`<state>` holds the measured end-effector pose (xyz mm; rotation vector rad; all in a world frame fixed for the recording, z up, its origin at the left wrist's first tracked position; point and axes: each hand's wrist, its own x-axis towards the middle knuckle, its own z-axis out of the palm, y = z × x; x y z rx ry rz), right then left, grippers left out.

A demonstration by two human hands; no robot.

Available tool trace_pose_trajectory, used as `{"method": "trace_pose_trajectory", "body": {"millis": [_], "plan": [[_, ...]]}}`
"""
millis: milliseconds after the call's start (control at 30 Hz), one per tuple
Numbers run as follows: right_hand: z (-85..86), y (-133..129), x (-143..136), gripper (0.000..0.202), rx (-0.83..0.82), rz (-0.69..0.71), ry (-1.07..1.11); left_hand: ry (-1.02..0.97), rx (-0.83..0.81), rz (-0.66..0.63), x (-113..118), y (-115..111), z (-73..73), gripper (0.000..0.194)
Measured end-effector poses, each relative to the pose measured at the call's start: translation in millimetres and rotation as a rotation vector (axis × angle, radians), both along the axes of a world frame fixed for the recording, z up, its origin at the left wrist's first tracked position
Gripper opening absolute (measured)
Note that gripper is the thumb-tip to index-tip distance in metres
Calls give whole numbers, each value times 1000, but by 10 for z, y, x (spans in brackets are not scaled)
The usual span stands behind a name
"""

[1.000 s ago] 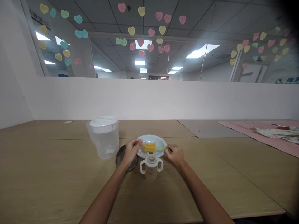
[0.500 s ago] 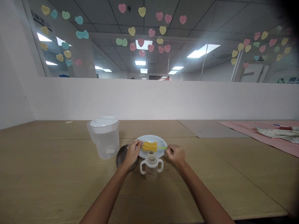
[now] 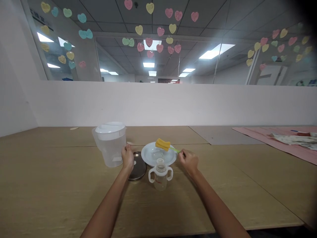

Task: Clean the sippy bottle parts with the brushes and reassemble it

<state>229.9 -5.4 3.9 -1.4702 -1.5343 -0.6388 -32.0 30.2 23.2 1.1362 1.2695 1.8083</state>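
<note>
Forearms, two, bare, slanting inward from the bottom edge. Bottle [image 3: 160, 178], one, clear, upright, mouth uncovered, with side handles, two, white; lower centre of the frame, on a brown table [image 3: 158, 211], one. Round dark tray [image 3: 138, 168], one, left of the bottle, partly behind the left hand.

Left hand [image 3: 127, 159], one: wrist raised, fingers curled closed and pointing up, just beside the pitcher. Pale sliver [image 3: 130, 143], one, at the fingertips; held or not, cannot tell. Right hand [image 3: 189, 161], one: closed in a fist, knuckles up, gripping the green handle of a brush.

White plate [image 3: 146, 158], one, behind the bottle, with something clear in it, too faint to tell. Brush [image 3: 162, 144], one, yellow spongy head, tilted up leftward over the plate's far part.

Pitcher [image 3: 112, 145], one, translucent, lidded, left of centre. Pink sheet [image 3: 262, 135], one, at right, under pale cloth [image 3: 294, 139]. Beyond: white wall [image 3: 158, 104]; above it, glass with many heart-shaped notes [image 3: 150, 8], upper frame.
</note>
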Motion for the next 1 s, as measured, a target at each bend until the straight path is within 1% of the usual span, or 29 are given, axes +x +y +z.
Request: {"method": "trace_pose_trajectory", "body": {"millis": [100, 200, 300, 367, 433, 500, 533, 600, 633, 700, 767, 867, 933, 1000], "plan": [[9, 14, 5, 25, -102, -22, 24, 187, -82, 52, -31, 37, -51, 17], [13, 24, 16, 21, -177, -10, 72, 402, -136, 50, -21, 30, -93, 10], [14, 28, 16, 21, -160, 59, 149, 605, -172, 41, -10, -10, -125, 7], [21, 33, 3, 21, -94, 163, 232, 721, -188, 53, -4, -46, -136, 8], [37, 47, -11, 20, -22, 284, 375, 803, -198, 77, 6, -88, -122, 13], [61, 75, -15, 19, 20, 392, 607, 894, -160, 116, 25, -136, -74, 21], [74, 93, -9, 19, 26, 441, 751, 959, -101, 139, 39, -162, -39, 26], [96, 134, 17, 25, 16, 529, 1047, 1106, 79, 156, 82, -212, 35, 31], [103, 153, 35, 28, 14, 567, 1181, 1169, 179, 133, 109, -233, 64, 31], [110, 184, 72, 31, 30, 614, 1386, 1220, 316, 23, 171, -256, 83, 32], [109, 201, 99, 29, 64, 636, 1495, 1217, 345, -101, 225, -252, 42, 33], [99, 210, 115, 28, 96, 656, 1510, 1212, 278, -212, 267, -214, -76, 37], [88, 215, 115, 30, 110, 653, 1476, 1207, 229, -250, 268, -190, -137, 40], [74, 222, 113, 32, 107, 633, 1417, 1212, 201, -265, 261, -177, -163, 44]]}}
